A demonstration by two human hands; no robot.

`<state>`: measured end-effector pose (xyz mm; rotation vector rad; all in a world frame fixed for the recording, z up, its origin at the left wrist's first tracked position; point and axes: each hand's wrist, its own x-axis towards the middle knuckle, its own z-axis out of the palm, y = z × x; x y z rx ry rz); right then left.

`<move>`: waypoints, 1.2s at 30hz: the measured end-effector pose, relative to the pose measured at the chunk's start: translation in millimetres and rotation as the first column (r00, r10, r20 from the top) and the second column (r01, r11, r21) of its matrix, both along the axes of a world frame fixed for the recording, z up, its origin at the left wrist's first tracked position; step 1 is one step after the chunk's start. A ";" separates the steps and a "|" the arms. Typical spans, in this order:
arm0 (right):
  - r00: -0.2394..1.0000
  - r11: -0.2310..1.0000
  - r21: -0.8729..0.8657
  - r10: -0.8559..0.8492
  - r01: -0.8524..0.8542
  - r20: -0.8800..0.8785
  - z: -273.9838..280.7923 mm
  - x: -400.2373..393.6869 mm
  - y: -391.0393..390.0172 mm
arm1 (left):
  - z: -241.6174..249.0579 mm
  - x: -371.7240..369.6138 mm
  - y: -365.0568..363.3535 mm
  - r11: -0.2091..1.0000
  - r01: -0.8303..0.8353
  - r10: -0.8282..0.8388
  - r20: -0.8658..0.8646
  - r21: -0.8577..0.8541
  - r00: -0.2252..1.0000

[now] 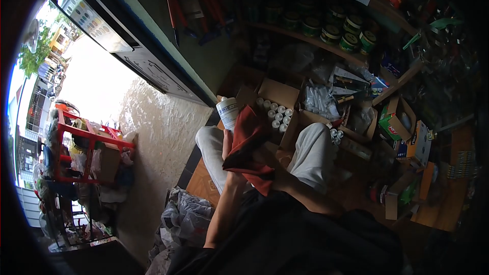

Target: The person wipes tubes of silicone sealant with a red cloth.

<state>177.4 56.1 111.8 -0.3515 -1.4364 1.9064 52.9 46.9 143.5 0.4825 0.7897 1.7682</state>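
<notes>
A white cartridge-like bottle [228, 113] with printed lettering and a small tip stands tilted in front of my lap. My left hand [227, 145] is closed round its lower part, which the cloth and fingers partly hide. A reddish-brown cloth [248, 131] drapes over the bottle's right side and across my left wrist. My right hand [264, 157], in shadow, is closed on the cloth; most of its fingers are hidden. Just beyond, an open cardboard box [279, 91] holds several upright white-ended cylinders [277, 116].
Clear plastic-wrapped tubes [320, 101] lie right of the box. Green-labelled cans [349, 42] line a shelf [316, 43]. At left are an open doorway and a red rack [94, 147] of goods. Grey plastic bags [186, 214] lie by my left side; small cartons [415, 140] stand at right.
</notes>
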 end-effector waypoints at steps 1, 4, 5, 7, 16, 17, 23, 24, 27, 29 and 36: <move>0.998 0.981 0.193 -0.031 0.019 0.061 11.8 1.4 -0.6 | 7.1 -6.5 9.4 0.995 0.089 -0.097 0.265 0.042 0.959; 0.947 0.811 0.585 -0.185 -0.004 0.262 40.2 6.5 5.0 | 4.8 -16.9 14.7 0.976 0.181 -0.214 0.371 0.123 0.904; 0.920 0.774 0.630 -0.285 0.056 0.269 42.9 3.9 3.9 | 4.3 -9.4 11.0 0.984 0.147 -0.169 0.257 0.104 0.951; 0.862 0.730 0.667 -0.427 0.150 0.274 47.4 -0.8 5.9 | 0.7 -3.8 5.0 0.985 0.123 -0.131 0.064 0.119 0.989; 0.899 0.832 0.500 -0.386 0.241 0.210 69.2 -21.4 35.7 | -13.9 -8.3 -21.0 0.996 0.007 -0.008 0.013 0.084 1.000; 0.892 0.754 0.630 -0.398 0.186 0.214 59.9 -24.4 30.7 | -16.1 -11.0 -21.6 0.996 -0.003 0.001 0.022 0.089 1.000; 0.952 0.744 0.665 -0.247 0.066 0.181 60.0 -22.0 3.2 | 5.4 -28.6 -12.7 0.998 -0.060 0.058 0.124 0.020 0.991; 0.960 0.721 0.689 -0.239 0.073 0.148 61.3 -18.0 0.4 | -16.6 -45.9 -8.6 0.997 -0.068 0.071 0.136 -0.030 0.988; 0.961 0.725 0.689 -0.176 -0.019 0.211 66.2 -2.0 -8.4 | -33.9 -58.8 -5.0 1.000 -0.027 0.028 0.115 -0.011 0.993; 0.975 0.778 0.628 -0.144 0.006 0.169 64.9 0.2 -7.5 | -33.2 -55.4 -7.4 1.000 -0.015 0.017 0.127 -0.018 0.992; 0.939 0.773 0.630 -0.267 0.073 0.218 70.2 -0.1 11.9 | 30.5 11.5 -16.0 0.985 0.081 -0.089 0.047 0.152 0.995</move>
